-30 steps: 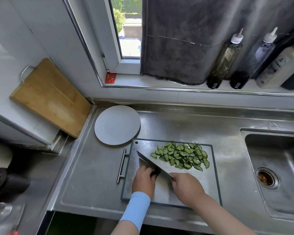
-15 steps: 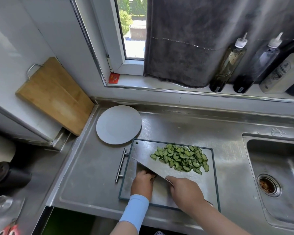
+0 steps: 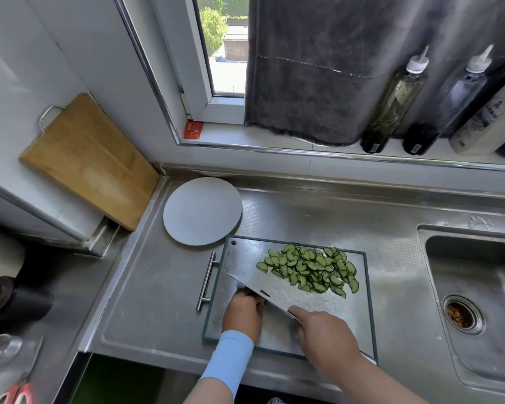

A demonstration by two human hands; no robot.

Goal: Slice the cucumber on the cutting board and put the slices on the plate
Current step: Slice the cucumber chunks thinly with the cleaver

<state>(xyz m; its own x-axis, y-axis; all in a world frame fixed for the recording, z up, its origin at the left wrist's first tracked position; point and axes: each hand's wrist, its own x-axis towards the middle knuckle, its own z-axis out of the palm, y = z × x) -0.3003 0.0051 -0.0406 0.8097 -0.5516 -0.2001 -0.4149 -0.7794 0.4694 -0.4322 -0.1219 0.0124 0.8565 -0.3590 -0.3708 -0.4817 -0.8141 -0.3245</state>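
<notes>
A pile of thin green cucumber slices (image 3: 309, 269) lies on the far right part of the steel cutting board (image 3: 353, 313). My right hand (image 3: 327, 336) grips the handle of a cleaver (image 3: 277, 290), whose broad blade leans over with its flat face up, just left of the pile. My left hand (image 3: 242, 312) sits on the board behind the blade, fingers curled over a small dark cucumber end (image 3: 260, 302) that is mostly hidden. The round grey plate (image 3: 202, 210) stands bare on the counter, beyond the board's far left corner.
The board's bar handle (image 3: 207, 281) sticks out to the left. A sink (image 3: 473, 304) lies to the right. A wooden board (image 3: 88, 161) leans on the left wall. Bottles (image 3: 394, 103) stand on the windowsill. A glass (image 3: 0, 348) sits at bottom left.
The cleaver has gone from standing on its edge at my left fingers to leaning over with its flat face showing. Both hands stay in place on the board.
</notes>
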